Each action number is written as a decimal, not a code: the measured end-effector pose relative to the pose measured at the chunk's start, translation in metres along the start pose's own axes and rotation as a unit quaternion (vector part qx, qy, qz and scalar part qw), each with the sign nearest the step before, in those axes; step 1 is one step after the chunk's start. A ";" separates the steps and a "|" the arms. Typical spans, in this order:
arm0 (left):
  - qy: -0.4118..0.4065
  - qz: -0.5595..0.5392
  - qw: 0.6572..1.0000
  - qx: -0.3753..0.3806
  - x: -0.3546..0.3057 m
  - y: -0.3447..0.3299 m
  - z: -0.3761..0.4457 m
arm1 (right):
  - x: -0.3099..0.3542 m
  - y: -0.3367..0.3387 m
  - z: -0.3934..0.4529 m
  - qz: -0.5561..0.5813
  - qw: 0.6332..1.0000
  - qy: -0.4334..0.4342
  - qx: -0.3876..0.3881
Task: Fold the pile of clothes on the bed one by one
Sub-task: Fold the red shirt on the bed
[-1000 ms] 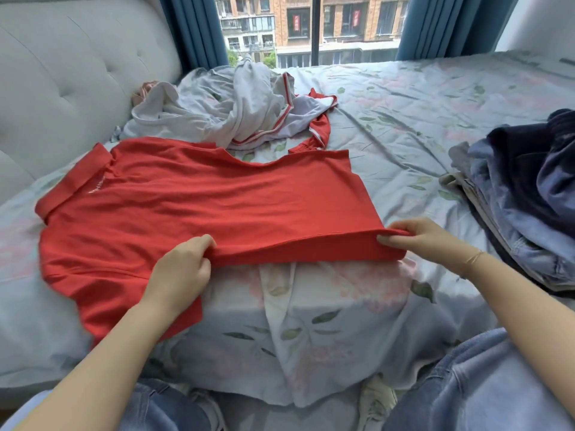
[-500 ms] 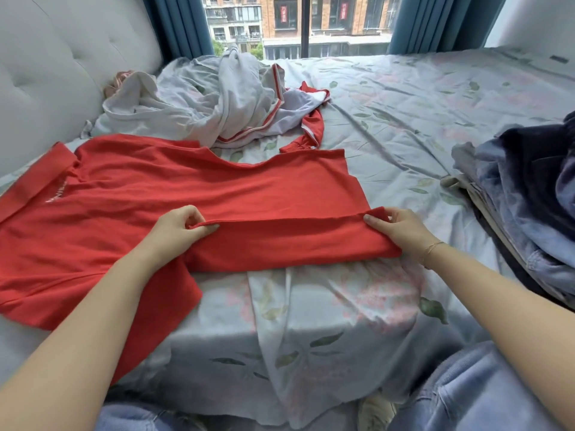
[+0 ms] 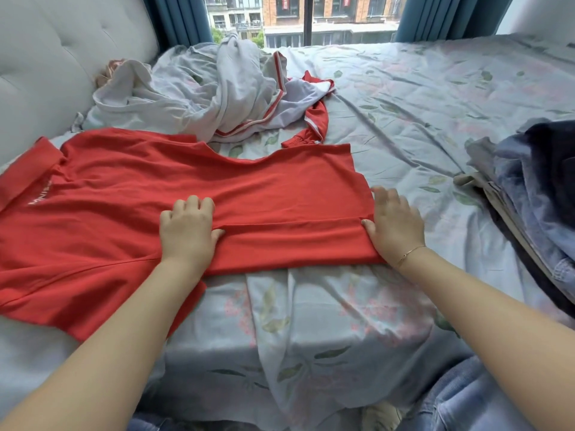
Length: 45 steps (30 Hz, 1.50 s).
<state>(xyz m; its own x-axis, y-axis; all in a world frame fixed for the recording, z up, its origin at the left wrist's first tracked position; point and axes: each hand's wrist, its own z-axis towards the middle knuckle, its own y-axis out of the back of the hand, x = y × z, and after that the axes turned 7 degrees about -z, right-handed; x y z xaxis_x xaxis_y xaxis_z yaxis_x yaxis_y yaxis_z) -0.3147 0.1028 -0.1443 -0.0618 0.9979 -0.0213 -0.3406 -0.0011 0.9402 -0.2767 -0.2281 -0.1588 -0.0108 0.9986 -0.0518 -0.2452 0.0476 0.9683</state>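
Observation:
A red polo shirt (image 3: 193, 181) lies spread on the bed, collar to the left and hem to the right. Its near long edge is folded over onto the body, making a straight fold line across the middle. My left hand (image 3: 186, 228) rests on the shirt at the left end of that fold, thumb against the folded edge. At the hem end of the fold, my right hand (image 3: 393, 222) lies flat with straight, blurred fingers, half on the shirt and half on the sheet.
A crumpled heap of white-grey clothes with red trim (image 3: 236, 98) lies behind the shirt, by the padded headboard (image 3: 46, 73). Blue and dark garments are stacked (image 3: 535, 188) at the right. The floral sheet (image 3: 420, 98) stretches to the window. My jeans-clad knee (image 3: 466, 405) is at the bottom right.
Both hands carried the shirt's near edge away from me and laid it over the body. The pinches have loosened and the hands now rest flat on the cloth.

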 end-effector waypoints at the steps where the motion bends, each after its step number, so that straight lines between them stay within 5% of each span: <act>1: -0.032 0.007 0.999 -0.012 -0.011 0.002 -0.003 | 0.007 0.001 -0.002 0.012 0.999 0.038 -0.027; 4: -0.131 -0.105 0.986 0.018 -0.056 0.001 -0.023 | 0.035 0.003 -0.009 0.099 0.968 0.216 -0.084; 6: -0.117 -0.168 0.969 0.136 -0.080 -0.005 -0.036 | 0.048 -0.001 -0.019 0.124 0.942 0.313 0.007; 9: -0.088 -0.129 0.955 0.252 -0.081 -0.022 -0.043 | 0.039 -0.010 -0.029 0.080 0.937 0.292 0.174; 18: -0.076 -0.190 0.934 0.291 -0.065 -0.002 -0.038 | -0.004 -0.002 -0.027 0.031 0.963 0.163 0.214; 23: -0.017 -0.383 0.908 0.167 -0.002 0.066 -0.056 | 0.040 0.027 -0.030 0.125 0.948 0.281 0.086; 28: 0.051 -0.329 0.942 0.052 0.077 0.111 -0.080 | 0.134 0.054 -0.068 0.187 0.872 0.453 -0.023; 33: 0.135 -0.248 0.959 0.024 0.142 0.116 -0.106 | 0.222 0.050 -0.115 0.104 0.784 0.605 -0.098; 36: 0.146 -0.193 0.970 0.018 0.166 0.112 -0.122 | 0.252 0.041 -0.124 0.094 0.792 0.590 -0.126; 41: 0.146 -0.268 0.952 0.024 0.188 0.108 -0.125 | 0.277 0.025 -0.121 0.179 0.783 0.570 -0.171; 45: 0.174 -0.318 0.932 0.009 0.206 0.111 -0.120 | 0.281 0.052 -0.107 0.407 0.794 0.447 -0.062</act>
<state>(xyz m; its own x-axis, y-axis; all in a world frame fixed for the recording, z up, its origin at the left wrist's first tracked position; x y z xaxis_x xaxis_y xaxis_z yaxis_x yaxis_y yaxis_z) -0.4783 0.3000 -0.0850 -0.1546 0.7148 -0.6820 -0.3961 0.5876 0.7056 -0.3967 0.0520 -0.1492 -0.8852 0.2787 0.3725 0.1028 -0.6638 0.7408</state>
